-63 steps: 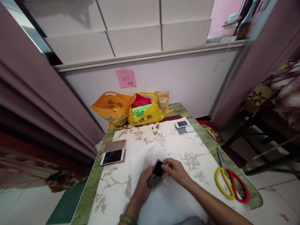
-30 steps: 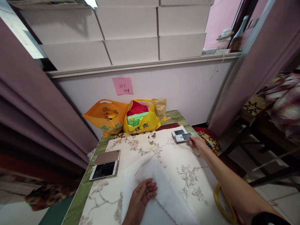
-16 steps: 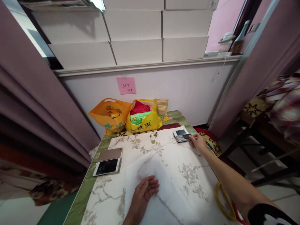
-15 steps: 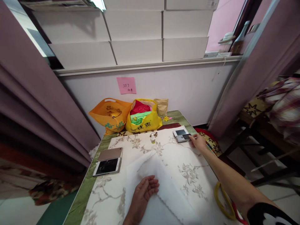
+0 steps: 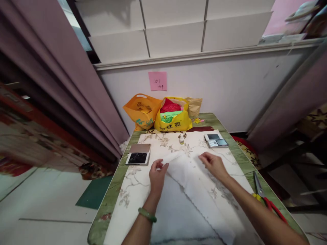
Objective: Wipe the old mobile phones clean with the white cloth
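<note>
A thin white cloth [image 5: 189, 204], folded over with a wavy edge, lies on the flowered table cover. At its left edge is my left hand [image 5: 157, 173], fingers loosely curled and thumb apart, wearing a green bangle [image 5: 147, 215] at the wrist. I cannot see anything in it. My right hand [image 5: 214, 166] hovers to the right of the cloth's far part, fingertips pinched together; whatever they hold, if anything, is too small to make out. Beyond it lies a keypad phone [image 5: 217, 143] beside another white device [image 5: 211, 136].
A white phone [image 5: 138, 158] and a rose-gold device [image 5: 140, 148] lie at the left. An orange bag [image 5: 141, 109], a yellow bag [image 5: 175, 124] and a brown pouch [image 5: 194, 107] stand at the back. A small bottle [image 5: 181, 140] is mid-table. Scissors [image 5: 259, 187] lie at the right edge.
My right hand has left the keypad phone and come back toward the cloth, fingertips pinched. My left hand has moved forward along the cloth. The view has shifted, now showing the scissors more fully.
</note>
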Motion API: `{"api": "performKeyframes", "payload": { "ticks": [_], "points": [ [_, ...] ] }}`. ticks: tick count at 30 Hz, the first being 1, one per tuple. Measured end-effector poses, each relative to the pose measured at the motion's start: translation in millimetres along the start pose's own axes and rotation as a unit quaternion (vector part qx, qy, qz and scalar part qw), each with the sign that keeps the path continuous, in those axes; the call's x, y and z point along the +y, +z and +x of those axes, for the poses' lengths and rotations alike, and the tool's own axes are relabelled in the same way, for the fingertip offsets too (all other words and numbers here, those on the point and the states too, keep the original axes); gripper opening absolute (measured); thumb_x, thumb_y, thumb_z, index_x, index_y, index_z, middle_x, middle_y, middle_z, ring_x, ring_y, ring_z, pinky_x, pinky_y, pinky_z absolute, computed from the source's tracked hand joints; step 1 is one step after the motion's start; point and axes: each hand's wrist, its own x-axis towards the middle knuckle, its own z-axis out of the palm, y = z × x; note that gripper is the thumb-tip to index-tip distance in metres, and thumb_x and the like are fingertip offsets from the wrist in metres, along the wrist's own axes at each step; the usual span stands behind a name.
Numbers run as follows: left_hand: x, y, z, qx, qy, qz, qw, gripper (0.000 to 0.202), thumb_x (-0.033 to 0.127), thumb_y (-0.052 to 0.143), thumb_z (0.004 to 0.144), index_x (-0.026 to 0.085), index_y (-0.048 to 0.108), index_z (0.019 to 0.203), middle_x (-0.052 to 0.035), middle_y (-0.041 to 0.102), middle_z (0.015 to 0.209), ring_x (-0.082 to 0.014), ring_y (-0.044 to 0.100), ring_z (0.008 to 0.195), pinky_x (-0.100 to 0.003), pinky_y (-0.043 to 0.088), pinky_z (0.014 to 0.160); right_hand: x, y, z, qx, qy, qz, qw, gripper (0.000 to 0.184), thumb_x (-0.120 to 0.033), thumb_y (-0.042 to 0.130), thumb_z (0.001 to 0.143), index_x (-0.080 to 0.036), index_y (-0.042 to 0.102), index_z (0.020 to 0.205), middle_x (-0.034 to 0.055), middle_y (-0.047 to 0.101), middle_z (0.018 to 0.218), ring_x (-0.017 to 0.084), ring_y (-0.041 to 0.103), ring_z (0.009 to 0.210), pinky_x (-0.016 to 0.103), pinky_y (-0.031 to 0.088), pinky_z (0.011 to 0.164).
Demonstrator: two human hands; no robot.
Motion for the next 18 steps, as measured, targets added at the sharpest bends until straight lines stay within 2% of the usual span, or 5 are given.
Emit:
{"api": "performKeyframes", "payload": {
  "ticks": [3,6,11,15,18],
  "points": [
    [11,-0.6,16,-0.106,0.017,0.169,0.980,0.031,0.029,0.078,0.060,0.019,0.067,0.088,-0.0074,0.063,0.091,-0.0234,0.056,0.089,-0.035,0.043,0.078,-31,50,-23,-0.132,0.056,0.104,0.984,0.043,-0.060,0.053,0.083,-0.019,0.065,0.075,0.0000,0.062,0.061,0.014,0.057,0.051,0.023,0.042,0.048],
    [20,13.7,7,-0.170,0.001,0.163,0.972,0.011,0.028,0.067,0.071,0.019,0.064,0.066,-0.0048,0.062,0.066,-0.0206,0.057,0.073,-0.034,0.043,0.071,-49,83,-24,-0.181,0.200,0.224,0.937,0.048,-0.064,0.052,0.081,-0.017,0.063,0.086,0.0023,0.065,0.070,0.014,0.060,0.053,0.022,0.043,0.045],
    [25,22.1,-11,-0.372,0.044,0.033,0.927,0.032,0.039,0.056,0.083,0.015,0.069,0.100,-0.0085,0.071,0.081,-0.0183,0.062,0.069,-0.030,0.047,0.064,-43,79,-2,-0.193,0.239,0.300,0.903,0.037,-0.053,0.067,0.070,-0.018,0.057,0.078,-0.0011,0.060,0.057,0.013,0.055,0.048,0.024,0.044,0.048],
    [22,-34.1,26,-0.171,0.095,0.296,0.935,0.043,0.032,0.064,0.078,0.015,0.062,0.117,-0.0158,0.066,0.112,-0.0268,0.061,0.096,-0.039,0.045,0.086,-13,41,32,-0.177,0.178,0.130,0.959,0.024,-0.038,0.068,0.068,-0.018,0.063,0.079,0.0023,0.065,0.061,0.016,0.057,0.052,0.025,0.040,0.048],
    [17,-85.2,63,-0.124,0.097,0.382,0.911,0.058,0.018,0.070,0.070,0.014,0.055,0.126,-0.0214,0.053,0.132,-0.0374,0.042,0.126,-0.052,0.026,0.105,8,23,54,-0.071,0.107,-0.049,0.991,0.026,-0.032,0.065,0.069,-0.018,0.068,0.090,0.0062,0.069,0.074,0.021,0.062,0.065,0.029,0.044,0.058]
  ]
}}
